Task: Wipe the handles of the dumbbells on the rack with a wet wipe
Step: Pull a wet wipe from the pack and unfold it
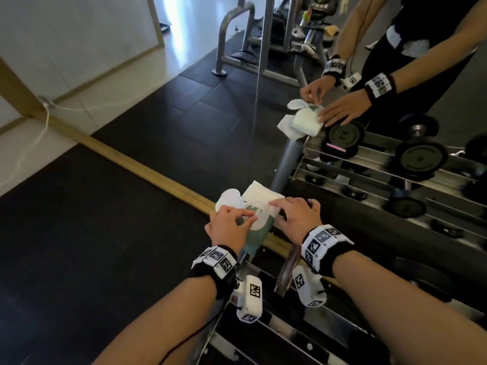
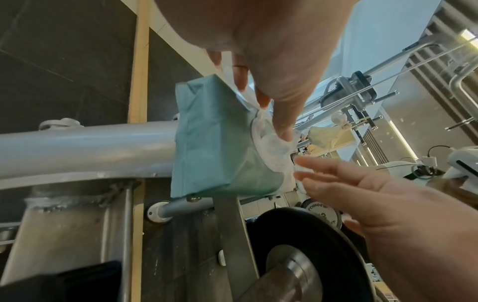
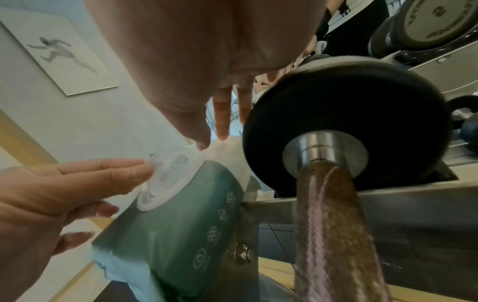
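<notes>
A teal wet wipe pack [image 1: 257, 234] lies on the end of the dumbbell rack [image 1: 266, 331], its clear lid [image 1: 228, 199] flipped open. My left hand [image 1: 250, 218] pinches a white wet wipe [image 2: 274, 151] at the pack's round opening, thumb pressed into it. Straight fingers of my right hand [image 1: 276, 206] rest on the pack's far white end [image 1: 259, 193]. In the right wrist view the nearest dumbbell [image 3: 344, 132] sits just right of the pack, with its knurled handle [image 3: 333, 224] bare. The head view hides that handle under my right wrist.
A wall mirror [image 1: 369, 159] behind the rack reflects my hands, the pack and more dumbbells. The rack's grey tube [image 2: 85, 149] runs under the pack. A wooden strip [image 1: 147, 169] borders the black rubber floor [image 1: 92, 246] on the left.
</notes>
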{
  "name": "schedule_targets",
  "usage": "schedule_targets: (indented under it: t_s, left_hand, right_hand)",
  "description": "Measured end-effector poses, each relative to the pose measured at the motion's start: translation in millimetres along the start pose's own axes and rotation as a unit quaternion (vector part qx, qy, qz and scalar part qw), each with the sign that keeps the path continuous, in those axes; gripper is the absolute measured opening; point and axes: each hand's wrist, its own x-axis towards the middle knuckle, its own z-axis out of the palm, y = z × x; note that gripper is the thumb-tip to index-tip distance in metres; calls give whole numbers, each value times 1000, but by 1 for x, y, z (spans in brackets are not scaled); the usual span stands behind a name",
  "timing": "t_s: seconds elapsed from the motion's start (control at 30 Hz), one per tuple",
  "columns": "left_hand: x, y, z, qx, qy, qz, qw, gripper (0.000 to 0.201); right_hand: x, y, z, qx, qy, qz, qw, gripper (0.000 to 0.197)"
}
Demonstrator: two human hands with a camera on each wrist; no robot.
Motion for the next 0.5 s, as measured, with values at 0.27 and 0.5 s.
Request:
schedule_targets:
  t_s: [0.27,0.5]
  left_hand:
    - [-3,-17,-4,-6,-11,18,1000,18]
    - [-6,-24,0,15,-9,8,1000,34]
  right_hand:
    - [18,-18,-13,-4,5,-73,997,14]
    - [11,-1,-12,-28,6,-141,990,14]
